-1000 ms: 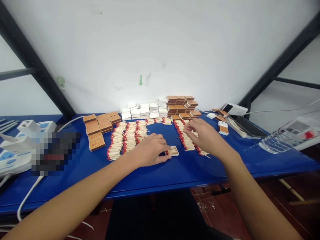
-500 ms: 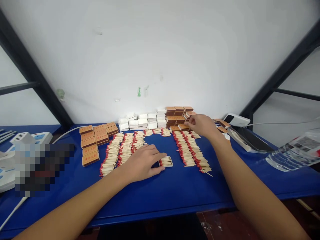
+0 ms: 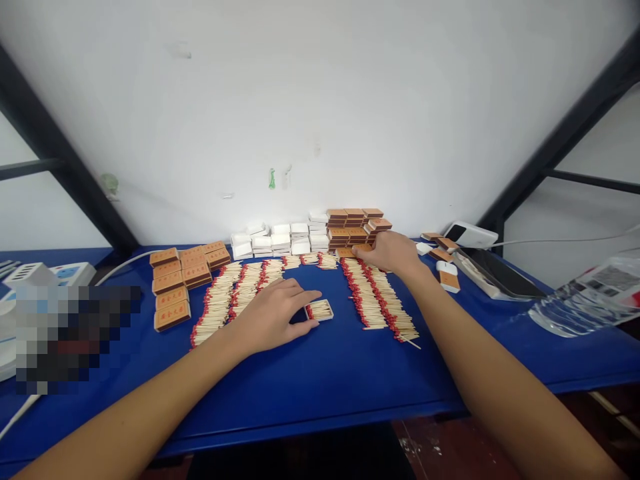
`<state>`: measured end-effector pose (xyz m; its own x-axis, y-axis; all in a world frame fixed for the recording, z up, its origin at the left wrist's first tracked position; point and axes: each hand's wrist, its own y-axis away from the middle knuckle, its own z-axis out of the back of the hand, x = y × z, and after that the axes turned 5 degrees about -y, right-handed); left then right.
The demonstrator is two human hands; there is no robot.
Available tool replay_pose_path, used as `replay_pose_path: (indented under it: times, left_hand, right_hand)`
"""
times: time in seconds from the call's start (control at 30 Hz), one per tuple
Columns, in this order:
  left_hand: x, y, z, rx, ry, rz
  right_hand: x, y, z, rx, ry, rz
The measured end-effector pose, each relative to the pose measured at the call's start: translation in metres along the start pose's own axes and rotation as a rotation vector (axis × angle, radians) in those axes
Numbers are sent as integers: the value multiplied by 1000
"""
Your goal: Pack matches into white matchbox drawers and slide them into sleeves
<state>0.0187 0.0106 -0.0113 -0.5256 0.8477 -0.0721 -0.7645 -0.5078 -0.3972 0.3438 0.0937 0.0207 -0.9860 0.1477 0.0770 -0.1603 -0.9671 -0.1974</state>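
Note:
Thumb and forefinger of my left hand close around the left end of a small white matchbox tray, which lies flat with red-headed matches inside. At the foot of the stack against the wall, my right hand has its fingertips closed on an orange matchbox sleeve; its far side is partly hidden by the fingers. Long rows of loose matches lie beside and partly behind my left hand. Two more match rows stretch toward me below my right hand.
White trays are piled by the wall, left of the stacked orange matchboxes. Another matchbox group sits at left. At right are a phone, a white device and a clear plastic package. A power strip stands far left.
My right hand has shifted left along the front of the stack. My left hand and the tray have moved slightly left and away from me. The whole view has shifted a little.

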Motion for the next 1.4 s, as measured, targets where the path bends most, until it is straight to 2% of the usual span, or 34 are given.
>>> replay_pose_path:
  times: [0.1, 0.23, 0.37, 0.47, 0.53, 0.63, 0.73, 0.8, 0.87, 0.93, 1.17, 1.4]
  left_hand:
    - [4, 0, 0, 2, -20, 10]
    - [10, -1, 2, -18, -52, 42]
    - [17, -2, 11, -79, -137, 114]
    - [25, -2, 20, -147, -188, 180]
    - [30, -2, 24, -178, -208, 209]
    - [35, -2, 27, -179, -214, 205]
    - [36, -1, 27, -162, -198, 205]
    - [36, 0, 26, -147, -185, 225]
    - [36, 1, 27, -138, -178, 249]
    - [36, 1, 27, -138, -177, 260]
    - [34, 0, 23, -176, -146, 259]
    - [37, 0, 22, -180, -103, 207]
  right_hand:
    - [1, 2, 3, 6, -35, -28]
    - [12, 16, 21, 13, -159, -10]
    - [44, 48, 37, 86, -249, 151]
    - [71, 72, 37, 119, -226, 269]
    - [80, 82, 32, 186, -196, 329]
    - [77, 84, 23, 225, -226, 399]
    - [63, 76, 17, 213, -353, 608]
    - [55, 69, 14, 281, -421, 769]
    - [51, 64, 12, 353, -450, 846]
    - [51, 62, 11, 348, -458, 843]
    - [58, 60, 9, 159, -545, 770]
    - [57, 57, 5, 137, -611, 780]
